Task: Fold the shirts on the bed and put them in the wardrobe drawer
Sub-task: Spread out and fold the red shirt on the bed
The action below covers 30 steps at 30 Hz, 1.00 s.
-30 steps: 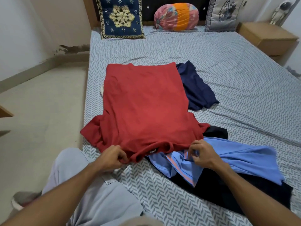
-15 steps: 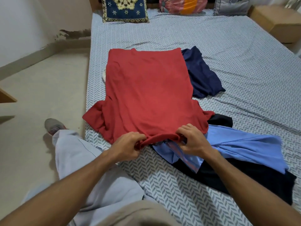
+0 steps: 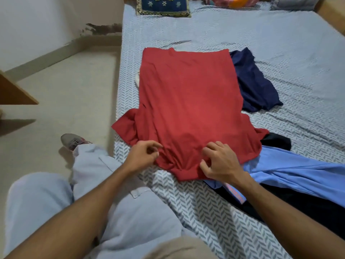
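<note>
A red T-shirt [image 3: 188, 109] lies spread flat on the bed [image 3: 280, 43], its collar end nearest the person at six o'clock. The left hand [image 3: 143, 156] sits at the shirt's near left edge, fingers curled loosely, thumb and forefinger close together; whether they pinch cloth I cannot tell. The right hand [image 3: 220, 163] rests on the near hem with bent fingers pressing into the fabric. A navy garment [image 3: 255, 85] lies at two o'clock, partly under the red one. A light blue shirt [image 3: 298, 174] and a black garment [image 3: 308, 206] lie at four o'clock.
</note>
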Each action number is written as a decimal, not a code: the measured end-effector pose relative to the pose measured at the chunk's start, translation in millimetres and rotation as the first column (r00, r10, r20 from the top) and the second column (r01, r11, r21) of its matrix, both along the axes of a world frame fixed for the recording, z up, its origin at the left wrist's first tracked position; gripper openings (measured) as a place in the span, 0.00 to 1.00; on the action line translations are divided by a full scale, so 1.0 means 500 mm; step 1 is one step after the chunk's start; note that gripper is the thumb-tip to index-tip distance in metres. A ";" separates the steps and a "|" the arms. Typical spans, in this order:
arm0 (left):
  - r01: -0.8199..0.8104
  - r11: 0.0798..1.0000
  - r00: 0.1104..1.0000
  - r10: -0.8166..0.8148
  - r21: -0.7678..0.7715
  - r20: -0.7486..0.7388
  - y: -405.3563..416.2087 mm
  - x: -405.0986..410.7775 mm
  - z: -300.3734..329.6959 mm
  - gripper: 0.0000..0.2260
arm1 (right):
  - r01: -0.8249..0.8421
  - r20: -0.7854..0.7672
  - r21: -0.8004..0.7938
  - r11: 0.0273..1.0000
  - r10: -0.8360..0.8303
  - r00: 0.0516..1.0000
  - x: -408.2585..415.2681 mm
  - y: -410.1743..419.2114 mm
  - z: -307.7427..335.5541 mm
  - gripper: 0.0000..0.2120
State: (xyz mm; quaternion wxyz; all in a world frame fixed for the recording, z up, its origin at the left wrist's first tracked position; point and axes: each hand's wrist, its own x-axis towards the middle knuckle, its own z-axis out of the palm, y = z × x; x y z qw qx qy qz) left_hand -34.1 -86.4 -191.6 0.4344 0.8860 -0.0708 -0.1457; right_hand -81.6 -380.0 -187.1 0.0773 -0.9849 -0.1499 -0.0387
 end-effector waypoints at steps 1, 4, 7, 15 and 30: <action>-0.096 0.995 0.995 0.097 -0.028 0.012 0.021 0.011 0.003 0.13 | -0.030 0.018 0.017 0.999 0.030 0.999 0.012 0.037 -0.001 0.12; -0.334 0.941 0.941 0.336 -0.044 0.039 0.086 0.059 0.008 0.13 | -0.151 0.000 0.088 0.985 0.151 0.988 0.054 0.164 -0.015 0.11; -0.459 0.888 0.888 0.460 0.019 -0.011 0.139 0.114 0.005 0.12 | -0.196 -0.119 0.107 0.975 0.208 0.971 0.096 0.273 -0.023 0.12; -0.447 0.879 0.863 0.473 0.167 -0.178 0.208 0.232 -0.047 0.16 | -0.123 -0.358 0.029 0.992 0.125 0.925 0.161 0.392 -0.055 0.12; -0.916 0.332 0.400 0.735 -0.224 -0.547 0.289 0.194 -0.047 0.14 | -0.152 -0.378 0.150 0.977 0.199 0.904 0.145 0.413 -0.065 0.16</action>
